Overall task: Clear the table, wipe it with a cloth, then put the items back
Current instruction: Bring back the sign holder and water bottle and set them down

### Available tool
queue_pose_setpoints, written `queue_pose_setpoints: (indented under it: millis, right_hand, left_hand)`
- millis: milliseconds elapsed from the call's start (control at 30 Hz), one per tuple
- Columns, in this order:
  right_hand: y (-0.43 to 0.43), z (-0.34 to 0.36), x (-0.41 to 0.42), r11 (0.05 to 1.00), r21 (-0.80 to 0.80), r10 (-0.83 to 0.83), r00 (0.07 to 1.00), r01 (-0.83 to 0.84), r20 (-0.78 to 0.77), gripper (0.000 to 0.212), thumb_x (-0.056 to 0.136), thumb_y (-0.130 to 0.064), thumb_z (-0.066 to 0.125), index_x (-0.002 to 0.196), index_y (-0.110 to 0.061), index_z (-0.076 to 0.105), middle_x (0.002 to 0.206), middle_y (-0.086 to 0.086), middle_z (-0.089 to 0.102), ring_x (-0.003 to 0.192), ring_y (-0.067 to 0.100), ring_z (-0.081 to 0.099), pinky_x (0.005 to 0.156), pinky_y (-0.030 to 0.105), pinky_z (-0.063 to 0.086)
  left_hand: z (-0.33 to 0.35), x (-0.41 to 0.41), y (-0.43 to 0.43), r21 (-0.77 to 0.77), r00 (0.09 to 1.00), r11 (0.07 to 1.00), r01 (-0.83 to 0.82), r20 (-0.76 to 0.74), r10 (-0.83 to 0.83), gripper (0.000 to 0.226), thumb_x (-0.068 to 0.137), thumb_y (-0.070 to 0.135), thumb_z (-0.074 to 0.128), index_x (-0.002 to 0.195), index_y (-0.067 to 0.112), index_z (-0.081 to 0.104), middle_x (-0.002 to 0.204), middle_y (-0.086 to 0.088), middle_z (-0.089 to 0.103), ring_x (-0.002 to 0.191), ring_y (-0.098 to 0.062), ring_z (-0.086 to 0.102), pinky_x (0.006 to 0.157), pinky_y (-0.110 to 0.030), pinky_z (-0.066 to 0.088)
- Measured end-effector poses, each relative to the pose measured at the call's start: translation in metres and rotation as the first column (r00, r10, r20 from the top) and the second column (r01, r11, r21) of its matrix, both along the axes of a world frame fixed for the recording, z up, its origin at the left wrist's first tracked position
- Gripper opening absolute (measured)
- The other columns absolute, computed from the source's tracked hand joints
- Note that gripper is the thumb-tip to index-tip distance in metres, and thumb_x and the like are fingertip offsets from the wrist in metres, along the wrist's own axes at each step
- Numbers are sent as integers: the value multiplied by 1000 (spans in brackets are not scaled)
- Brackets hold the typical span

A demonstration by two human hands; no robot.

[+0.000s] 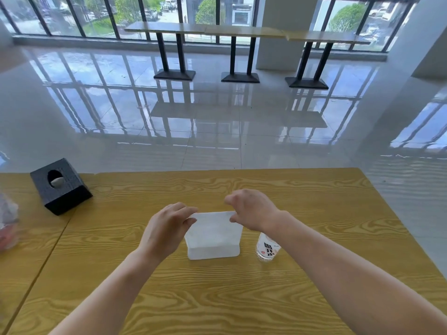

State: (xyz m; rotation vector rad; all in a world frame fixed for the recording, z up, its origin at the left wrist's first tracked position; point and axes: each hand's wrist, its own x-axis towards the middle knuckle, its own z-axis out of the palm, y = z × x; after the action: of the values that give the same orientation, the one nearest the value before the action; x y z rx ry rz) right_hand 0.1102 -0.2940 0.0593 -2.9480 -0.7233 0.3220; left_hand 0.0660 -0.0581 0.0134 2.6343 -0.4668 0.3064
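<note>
Head view. White cloth [214,234], folded into a rectangle, at the middle of the wood-grain table [314,213], lower fold resting on the top, upper edge lifted. Left hand [167,228] pinching the upper left corner, right hand [251,211] pinching the upper right corner; both closed on the cloth, a cloth-width apart. Long axis of the cloth across the table, left to right; free upper edge toward the far side and the windows, thick folded edge toward the wearer.

Bottle [267,249] upright just right of the cloth, partly under the right wrist, near the cloth's lower right corner; touching or not, cannot tell. Black tissue box [60,187] tilted at the far left, well apart from the hands. Something pink and blurred [8,226] at the left edge, too unclear to name.

Judged stage: cloth being unfolded or readied, table not yet cleared, since bottle and box sit on it.

Risks from here. Right forearm low over the bottle: a sweep right or a drop of the wrist could knock it over and send it rolling toward the right edge. Wiping with items on the top would leave patches untouched beneath them. A loose pinch on thin corners could let one slip, so the cloth sags and bunches rather than opening flat.
</note>
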Motion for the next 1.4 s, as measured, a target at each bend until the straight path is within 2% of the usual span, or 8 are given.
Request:
queue_pose_setpoints:
  millis: [100,267,467,633,867,1067,1200,1400]
  right_hand:
    - [2,-6,4,998,47,-31,997,34,-66,19,90,-23,70,107,-15,66,105,4,68,102,25,62,88,40,52]
    - [4,-7,6,994,88,-52,996,59,-76,6,92,-18,67,93,-15,72,95,4,71,94,25,65,84,40,54]
    - [-2,8,10,982,155,-114,993,112,6,33,92,-15,62,62,-22,51,80,0,67,81,24,63,75,35,52]
    - [-14,29,14,961,205,-205,974,183,92,19,91,-16,62,72,-17,64,76,-3,67,75,22,60,66,30,46]
    - [-40,62,23,923,257,-345,911,286,226,12,89,-19,64,81,-19,73,78,3,72,77,28,65,68,37,54]
    - [-88,78,34,899,283,-413,864,335,288,46,88,-17,65,52,-28,37,58,-2,53,62,26,52,63,32,50]
    - [-133,78,45,904,268,-406,864,332,299,50,87,-17,62,50,-29,31,56,-2,45,61,26,46,60,31,41]
    - [-216,64,53,874,285,-465,849,394,252,21,85,-17,59,66,-26,58,69,2,68,69,26,61,63,32,50]
  left_hand:
    - [-1,2,-2,-77,1000,997,-3,-26,1,19,89,13,73,105,22,75,92,9,70,84,-19,67,68,-37,55]
    - [1,9,-4,-143,999,990,1,-34,-5,14,88,6,73,94,17,79,85,9,71,77,-15,67,67,-34,55]
    - [21,29,-7,-140,999,990,21,35,-16,10,87,5,73,91,14,77,83,6,71,76,-19,67,67,-32,53]
    - [46,56,-19,-145,993,984,102,76,-92,9,89,7,71,92,13,76,87,5,72,79,-19,66,69,-32,52]
    - [82,108,-52,-146,967,960,239,121,-222,10,90,5,69,93,11,76,88,0,73,79,-21,65,69,-35,52]
    - [101,142,-108,-140,944,939,314,155,-292,9,89,4,69,90,10,77,86,-2,73,78,-22,66,71,-37,54]
    - [101,158,-155,-134,944,940,313,153,-292,10,90,4,69,91,9,76,88,-3,73,80,-22,66,72,-35,52]
    - [90,183,-246,-117,936,930,347,95,-338,10,90,4,68,90,11,76,88,-3,73,81,-22,65,74,-35,52]
